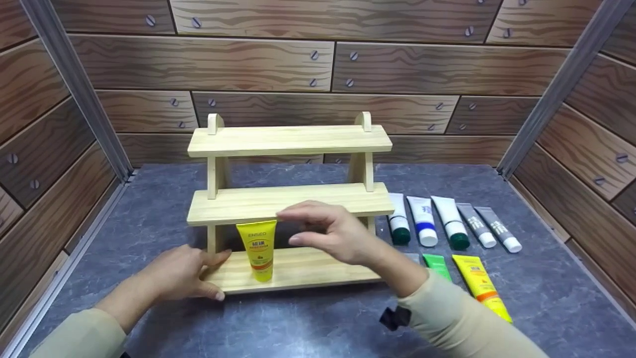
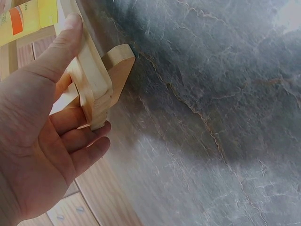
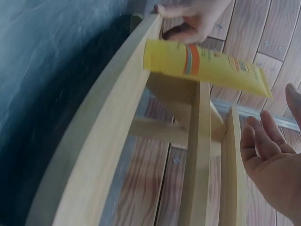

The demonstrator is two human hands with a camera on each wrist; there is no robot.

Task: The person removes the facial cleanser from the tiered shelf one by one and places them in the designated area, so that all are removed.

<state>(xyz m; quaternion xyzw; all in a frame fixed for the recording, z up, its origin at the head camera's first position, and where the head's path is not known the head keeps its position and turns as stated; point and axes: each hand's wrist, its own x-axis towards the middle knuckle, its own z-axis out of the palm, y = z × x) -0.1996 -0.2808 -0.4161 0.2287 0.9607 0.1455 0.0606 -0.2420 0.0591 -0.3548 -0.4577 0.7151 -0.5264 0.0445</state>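
A yellow squeeze tube (image 1: pixel 259 251) stands upright on its cap on the bottom tier of a three-tier wooden display rack (image 1: pixel 290 141), towards the left end. My left hand (image 1: pixel 181 273) grips the left end of that bottom tier; in the left wrist view its thumb lies along the board's edge (image 2: pixel 89 70) and the fingers curl round its end. Just right of the tube's top, my right hand (image 1: pixel 338 231) hovers with fingers and thumb apart and nothing between them. The right wrist view shows a gap between this hand (image 3: pixel 277 160) and the tube (image 3: pixel 207 66).
Right of the rack, several white tubes (image 1: pixel 422 214) and grey tubes (image 1: pixel 498 228) lie on the dark marbled table (image 1: pixel 318 323). Nearer me lie a green tube (image 1: pixel 437 266) and another yellow tube (image 1: pixel 479 286), partly behind my right sleeve. Wood-patterned walls enclose the table.
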